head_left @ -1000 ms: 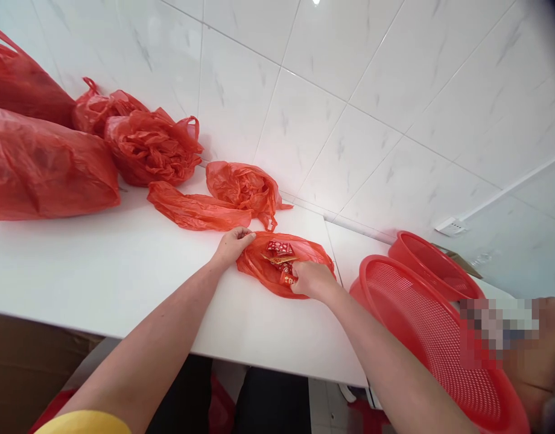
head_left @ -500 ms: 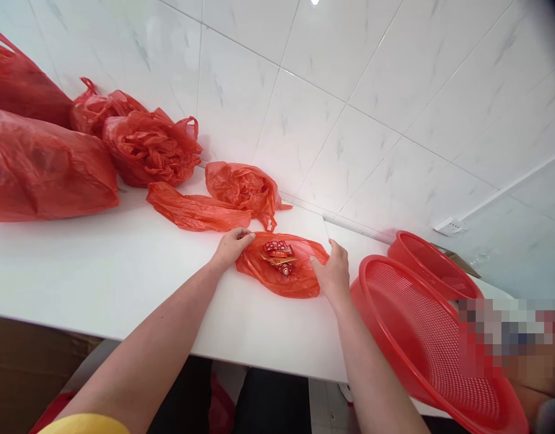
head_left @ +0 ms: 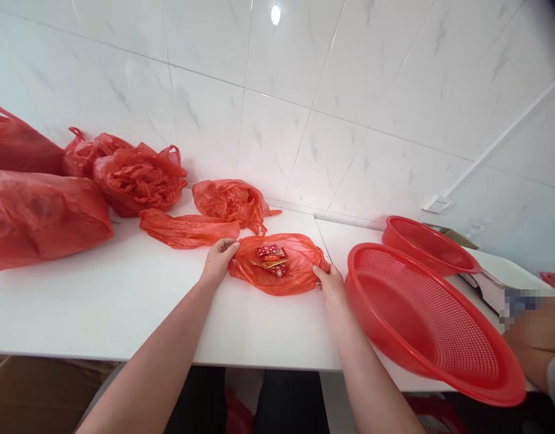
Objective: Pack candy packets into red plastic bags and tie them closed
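White tiles back the white surface [head_left: 101, 307], with stuffed red plastic bags [head_left: 42, 217] heaped at far left. Your left hand [head_left: 219, 258] keeps its grip pinched on the left rim of the thin red plastic bag [head_left: 289, 280] lying mid-surface, small red-and-gold packets [head_left: 269, 259] showing inside. Your right hand [head_left: 332, 284] has left the bag's mouth and now pinches its right rim, beside the round red mesh basket [head_left: 431, 325], so both hands hold it spread.
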`<state>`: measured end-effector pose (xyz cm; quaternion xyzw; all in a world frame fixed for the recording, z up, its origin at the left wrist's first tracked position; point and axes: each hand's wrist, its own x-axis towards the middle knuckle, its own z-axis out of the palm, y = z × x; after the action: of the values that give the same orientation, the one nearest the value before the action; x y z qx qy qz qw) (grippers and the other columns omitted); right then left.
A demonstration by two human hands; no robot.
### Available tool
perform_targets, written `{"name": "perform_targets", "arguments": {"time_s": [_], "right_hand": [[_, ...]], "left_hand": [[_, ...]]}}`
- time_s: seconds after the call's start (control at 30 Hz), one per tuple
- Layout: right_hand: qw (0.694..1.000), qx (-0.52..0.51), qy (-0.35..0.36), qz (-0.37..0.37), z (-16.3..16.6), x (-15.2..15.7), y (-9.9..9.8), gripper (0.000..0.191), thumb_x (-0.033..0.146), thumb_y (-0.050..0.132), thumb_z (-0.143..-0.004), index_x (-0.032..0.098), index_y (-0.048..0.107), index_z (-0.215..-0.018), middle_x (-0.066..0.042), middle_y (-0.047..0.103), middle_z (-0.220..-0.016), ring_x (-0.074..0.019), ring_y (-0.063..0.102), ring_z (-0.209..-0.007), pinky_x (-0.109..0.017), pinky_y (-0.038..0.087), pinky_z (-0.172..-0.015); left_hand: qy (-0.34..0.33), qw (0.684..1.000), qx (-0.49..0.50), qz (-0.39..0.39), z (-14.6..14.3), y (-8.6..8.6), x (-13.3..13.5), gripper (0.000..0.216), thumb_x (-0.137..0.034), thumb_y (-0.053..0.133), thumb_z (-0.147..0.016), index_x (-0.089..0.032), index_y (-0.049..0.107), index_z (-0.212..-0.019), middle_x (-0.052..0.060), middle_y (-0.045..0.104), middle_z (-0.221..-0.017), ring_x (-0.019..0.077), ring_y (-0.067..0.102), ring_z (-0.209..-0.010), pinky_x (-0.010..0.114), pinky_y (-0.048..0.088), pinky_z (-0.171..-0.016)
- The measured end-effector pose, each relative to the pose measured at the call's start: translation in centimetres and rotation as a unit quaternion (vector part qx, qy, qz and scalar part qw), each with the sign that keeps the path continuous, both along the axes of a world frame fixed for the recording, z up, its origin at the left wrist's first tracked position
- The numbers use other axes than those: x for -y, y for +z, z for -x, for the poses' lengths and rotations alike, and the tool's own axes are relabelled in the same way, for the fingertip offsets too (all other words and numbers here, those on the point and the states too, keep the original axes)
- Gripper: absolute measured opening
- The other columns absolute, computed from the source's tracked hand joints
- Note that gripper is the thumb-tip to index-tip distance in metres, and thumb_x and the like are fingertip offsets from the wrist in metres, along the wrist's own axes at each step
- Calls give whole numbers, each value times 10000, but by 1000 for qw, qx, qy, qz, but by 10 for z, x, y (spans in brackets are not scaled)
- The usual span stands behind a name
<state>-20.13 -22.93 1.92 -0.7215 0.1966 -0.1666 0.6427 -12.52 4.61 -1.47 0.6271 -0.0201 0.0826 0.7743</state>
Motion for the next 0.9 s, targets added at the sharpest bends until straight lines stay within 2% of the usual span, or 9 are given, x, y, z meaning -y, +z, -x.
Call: {"name": "perform_targets", "arguments": {"time_s": [0.07,0.13,0.27,0.37,0.5,0.57,0.63,0.73,0.9], "right_hand": [[1000,16,-2,15,4,0,5,274,375,687,-618,203,553,-784,8,605,-716,-136,537,-571,-252,408,-484],[997,40,8,61,8,2,8,268,430,658,-662,205,563,-772,4,611,-740,-141,538,-603,-260,420,-525],[987,53,19,151,7,3,20,291,489,559,-743,200,595,-735,-7,607,-708,-165,541,-644,-277,416,-574],[986,88,-1,143,0,1,47,247,444,591,-721,198,608,-722,2,606,-684,-156,530,-636,-273,410,-583],[975,212,-53,26,-9,6,100,170,366,621,-691,203,596,-734,25,600,-703,-127,532,-645,-247,429,-583],[963,259,-71,-34,-12,12,125,157,340,631,-676,203,575,-729,35,588,-703,-116,539,-647,-238,443,-582],[955,282,-65,-65,-13,16,143,155,322,640,-665,202,562,-722,39,584,-698,-110,545,-644,-235,454,-580],[955,286,-40,-71,-14,18,157,145,299,649,-652,195,562,-702,44,568,-662,-100,525,-604,-227,442,-551],[959,271,-25,-78,-19,15,164,148,292,660,-660,185,562,-691,46,550,-643,-87,496,-568,-223,409,-529]], "left_hand": [[-6,1000,-12,-15,11,0,-5,529,-507,718,-637,-174,565,-1018,36,656,-856,156,616,-699,276,464,-649],[-33,998,-38,-25,24,2,-12,588,-477,736,-635,-186,518,-1097,55,657,-929,168,635,-748,290,474,-671],[-105,989,-93,-56,38,21,-21,547,-405,755,-625,-191,525,-1073,50,666,-866,160,641,-725,289,475,-663],[-55,994,-60,-76,30,58,-18,458,-355,749,-605,-183,565,-986,0,629,-727,116,593,-607,248,452,-586],[56,991,105,-58,14,133,-10,369,-287,710,-612,-186,581,-943,-62,515,-624,71,505,-517,200,433,-506],[66,980,183,-48,12,171,-7,359,-263,689,-632,-185,582,-966,-43,547,-678,74,527,-559,193,449,-518],[61,970,231,-53,15,201,-4,345,-248,674,-646,-185,581,-973,-29,568,-711,78,542,-589,188,454,-522],[61,965,244,-70,17,229,2,314,-226,659,-648,-184,579,-949,-30,568,-700,80,538,-583,189,446,-510],[52,963,242,-103,8,244,11,298,-190,637,-665,-165,576,-956,-33,552,-671,83,531,-573,198,430,-519]]}}
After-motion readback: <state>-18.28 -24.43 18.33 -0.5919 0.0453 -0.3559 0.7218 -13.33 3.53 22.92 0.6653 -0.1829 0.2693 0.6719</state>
